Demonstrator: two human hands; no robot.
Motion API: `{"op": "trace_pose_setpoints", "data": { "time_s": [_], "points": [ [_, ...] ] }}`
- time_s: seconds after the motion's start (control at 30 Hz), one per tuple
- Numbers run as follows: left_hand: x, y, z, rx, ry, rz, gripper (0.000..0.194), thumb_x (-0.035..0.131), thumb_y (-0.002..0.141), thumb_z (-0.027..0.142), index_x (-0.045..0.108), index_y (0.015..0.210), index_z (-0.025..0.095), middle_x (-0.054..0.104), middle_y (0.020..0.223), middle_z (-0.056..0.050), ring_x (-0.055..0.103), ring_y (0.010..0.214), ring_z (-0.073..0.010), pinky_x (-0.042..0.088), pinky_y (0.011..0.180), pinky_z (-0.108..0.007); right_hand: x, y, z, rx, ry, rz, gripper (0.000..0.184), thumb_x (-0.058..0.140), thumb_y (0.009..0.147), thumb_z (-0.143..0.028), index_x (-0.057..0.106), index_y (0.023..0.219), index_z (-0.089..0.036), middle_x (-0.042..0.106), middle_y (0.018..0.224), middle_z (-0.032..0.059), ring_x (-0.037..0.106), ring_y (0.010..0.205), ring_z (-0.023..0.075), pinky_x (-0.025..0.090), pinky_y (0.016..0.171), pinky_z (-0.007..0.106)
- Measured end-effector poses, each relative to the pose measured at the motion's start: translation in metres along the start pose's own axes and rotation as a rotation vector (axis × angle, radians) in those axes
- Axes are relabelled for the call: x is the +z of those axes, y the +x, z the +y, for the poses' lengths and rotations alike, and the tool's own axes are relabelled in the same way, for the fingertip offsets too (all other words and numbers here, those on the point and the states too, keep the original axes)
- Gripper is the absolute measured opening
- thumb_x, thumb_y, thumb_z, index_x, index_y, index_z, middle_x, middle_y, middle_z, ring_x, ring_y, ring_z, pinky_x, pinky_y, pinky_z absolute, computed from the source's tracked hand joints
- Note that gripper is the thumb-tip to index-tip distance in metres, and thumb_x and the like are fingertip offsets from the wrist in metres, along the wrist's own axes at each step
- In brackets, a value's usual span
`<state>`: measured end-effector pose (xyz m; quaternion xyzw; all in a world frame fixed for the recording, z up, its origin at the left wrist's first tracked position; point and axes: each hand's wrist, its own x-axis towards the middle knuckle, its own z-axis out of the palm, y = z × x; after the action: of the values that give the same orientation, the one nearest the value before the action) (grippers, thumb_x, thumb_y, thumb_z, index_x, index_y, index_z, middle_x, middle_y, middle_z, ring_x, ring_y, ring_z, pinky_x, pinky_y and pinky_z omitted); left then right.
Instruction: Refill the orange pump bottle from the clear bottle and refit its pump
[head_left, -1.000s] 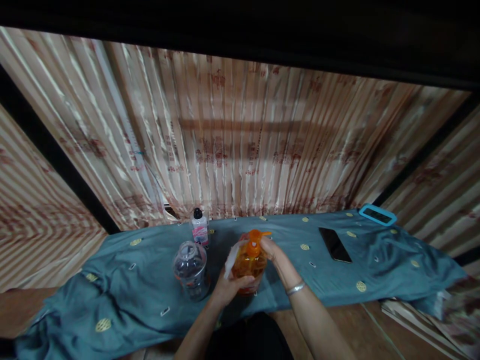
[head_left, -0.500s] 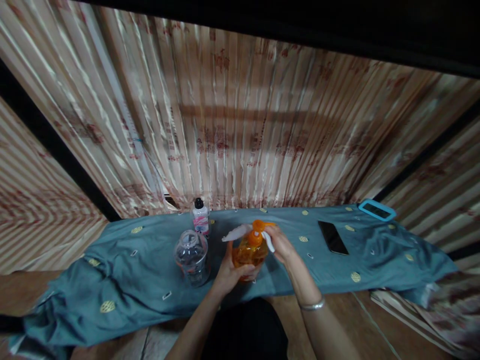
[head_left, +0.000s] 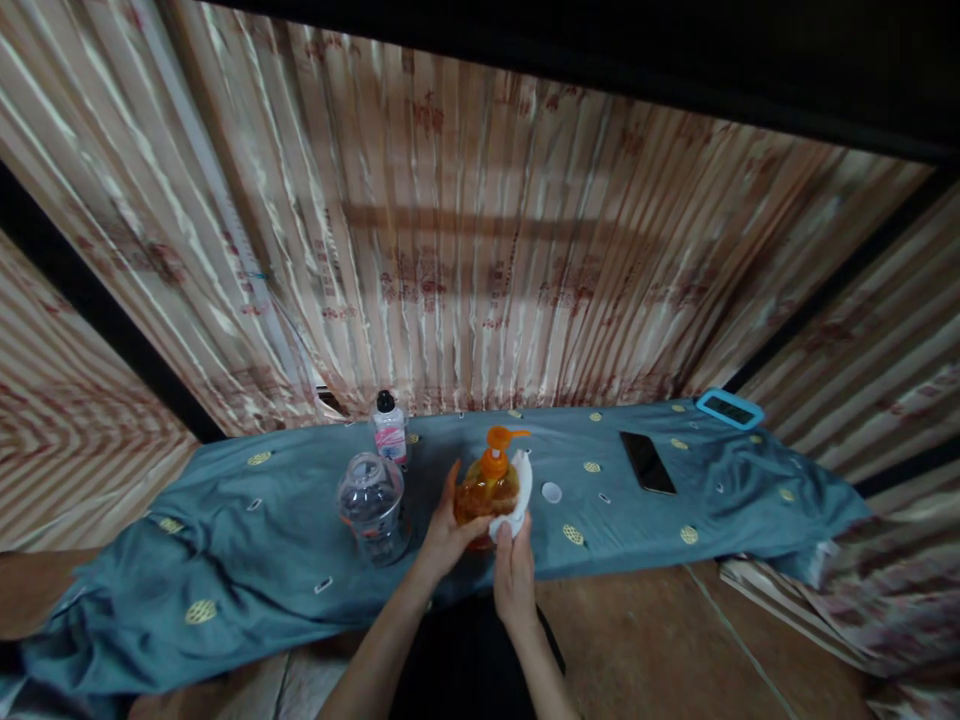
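Note:
My left hand [head_left: 448, 535] is wrapped round the left side of a pump bottle [head_left: 480, 492] of amber liquid with an orange pump head [head_left: 496, 455]. The bottle is upright, just above or on the cloth; which one I cannot tell. A white tissue [head_left: 517, 497] is pinched in my right hand [head_left: 515, 570] and lies against the bottle's right side. To the left stands a clear plastic jar [head_left: 375, 510] without a lid. Behind it is a small bottle [head_left: 390, 430] with a black cap and pink label.
A blue-green patterned cloth [head_left: 285, 530] covers the bench. A white round disc [head_left: 551, 492] lies right of the pump bottle. Further right are a dark phone [head_left: 647, 463] and a light-blue framed device [head_left: 730, 409]. Pleated curtains [head_left: 450, 250] hang behind, between dark posts.
My right hand has moved from the pump head down to the bottle's right side with the tissue. The white disc now shows on the cloth. The view has shifted slightly.

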<state>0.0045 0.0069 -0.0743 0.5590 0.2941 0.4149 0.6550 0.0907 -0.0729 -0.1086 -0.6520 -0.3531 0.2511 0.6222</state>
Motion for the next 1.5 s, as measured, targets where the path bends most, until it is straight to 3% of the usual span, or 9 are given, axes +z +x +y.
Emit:
{"op": "trace_pose_setpoints", "data": {
  "time_s": [0.13,0.4,0.53,0.73,0.87,1.0,1.1,1.33,1.5],
  "points": [
    [0.002,-0.001,0.0,-0.002,-0.036,-0.015,0.098,0.077,0.064,0.029,0.021,0.144,0.022,0.06,0.127,-0.01,0.055,0.119,-0.0271,0.041,0.105,-0.042,-0.014,0.001,0.011,0.066,0.045,-0.019,0.056,0.046,0.086,-0.058,0.049,0.127,-0.02,0.055,0.128,0.0104,0.052,0.117,0.0243,0.035,0.102,0.053],
    [0.0,0.005,-0.008,0.031,-0.053,-0.013,0.091,0.078,0.062,0.031,0.032,0.141,0.022,0.061,0.124,-0.011,0.057,0.117,-0.0286,0.042,0.103,-0.044,-0.015,0.037,-0.039,0.001,0.261,-0.079,0.055,0.042,0.088,-0.057,0.049,0.127,-0.02,0.053,0.131,0.0091,0.05,0.12,0.0224,0.034,0.104,0.05],
    [0.001,0.005,-0.007,0.062,-0.024,-0.01,0.081,0.077,0.063,0.028,0.04,0.135,0.022,0.059,0.128,-0.009,0.056,0.118,-0.0267,0.041,0.105,-0.042,-0.009,0.042,-0.014,0.052,0.286,-0.056,0.051,0.041,0.088,-0.058,0.055,0.116,-0.019,0.061,0.117,0.0078,0.057,0.109,0.0204,0.04,0.099,0.048],
    [0.002,0.005,-0.007,0.07,0.037,-0.005,0.059,0.076,0.064,0.03,0.056,0.118,0.019,0.067,0.113,-0.008,0.062,0.104,-0.0248,0.046,0.097,-0.039,-0.026,0.011,0.044,0.13,0.184,-0.048,0.041,0.054,0.085,-0.05,0.059,0.108,-0.017,0.064,0.1,0.0038,0.061,0.092,0.0173,0.047,0.088,0.043],
    [0.0,0.006,-0.011,0.06,0.055,0.023,0.05,0.076,0.063,0.031,0.059,0.108,0.016,0.069,0.105,-0.008,0.064,0.095,-0.0233,0.049,0.089,-0.037,-0.053,0.009,0.045,0.166,0.173,0.009,0.042,0.052,0.086,-0.05,0.057,0.111,-0.017,0.064,0.097,0.0029,0.062,0.083,0.0155,0.051,0.077,0.037],
    [0.002,0.005,-0.008,0.036,0.019,0.04,0.049,0.077,0.062,0.03,0.06,0.105,0.016,0.07,0.097,-0.007,0.065,0.087,-0.0211,0.051,0.083,-0.035,-0.075,0.027,0.039,0.099,0.072,0.154,0.041,0.053,0.086,-0.047,0.056,0.115,-0.018,0.061,0.111,0.0058,0.06,0.097,0.0182,0.049,0.086,0.042],
    [0.006,0.005,-0.001,0.008,-0.009,0.094,0.048,0.079,0.058,0.028,0.062,0.1,0.015,0.071,0.091,-0.006,0.066,0.081,-0.0201,0.052,0.078,-0.034,-0.082,0.036,0.033,0.048,-0.051,0.186,0.038,0.053,0.087,-0.045,0.057,0.112,-0.017,0.06,0.112,0.0061,0.058,0.101,0.019,0.047,0.09,0.044],
    [0.014,0.005,0.019,0.018,-0.053,0.224,0.042,0.081,0.054,0.025,0.066,0.093,0.016,0.073,0.092,-0.007,0.068,0.082,-0.0209,0.053,0.078,-0.035,-0.078,0.034,0.003,-0.027,-0.411,0.104,0.04,0.051,0.088,-0.042,0.053,0.121,-0.02,0.059,0.115,0.0068,0.055,0.109,0.0214,0.039,0.098,0.051],
    [0.013,0.003,0.048,0.101,-0.01,0.271,0.042,0.079,0.057,0.03,0.065,0.094,0.014,0.073,0.094,-0.008,0.068,0.085,-0.0226,0.052,0.083,-0.037,-0.045,0.041,0.005,-0.022,-0.453,-0.032,0.036,0.053,0.088,-0.04,0.055,0.117,-0.019,0.059,0.115,0.0071,0.056,0.107,0.0206,0.042,0.097,0.049]
  ]
}}
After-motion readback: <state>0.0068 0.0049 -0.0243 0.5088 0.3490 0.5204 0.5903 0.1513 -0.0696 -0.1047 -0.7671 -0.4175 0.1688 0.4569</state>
